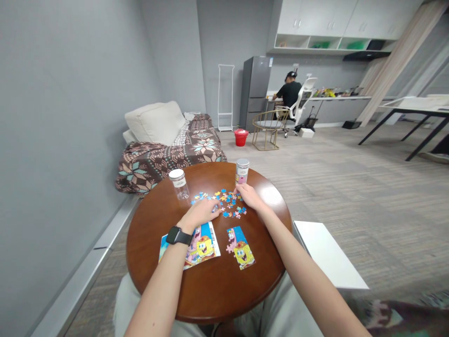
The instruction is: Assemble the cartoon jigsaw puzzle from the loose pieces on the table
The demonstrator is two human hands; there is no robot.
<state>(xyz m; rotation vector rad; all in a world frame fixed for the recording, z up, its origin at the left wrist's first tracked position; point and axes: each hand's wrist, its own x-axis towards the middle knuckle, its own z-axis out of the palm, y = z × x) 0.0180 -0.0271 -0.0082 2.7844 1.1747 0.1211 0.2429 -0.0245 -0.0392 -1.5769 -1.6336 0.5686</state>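
Note:
Loose jigsaw puzzle pieces in blue, yellow and pink lie scattered across the far half of the round table. Over their left side is my left hand, wearing a black watch, its thumb and fingers apart among the pieces. My right hand rests at their right edge, just in front of a labelled jar; its fingers are drawn together, and what they pinch, if anything, is hidden. A partly joined cartoon puzzle lies nearer to me. Beneath my left wrist is a matching picture sheet, partly covered by my arm.
A clear jar with a white lid stands at the table's left back. Beyond are a sofa with a patterned cover, a red bucket and a seated person. A white box-like surface is at my right.

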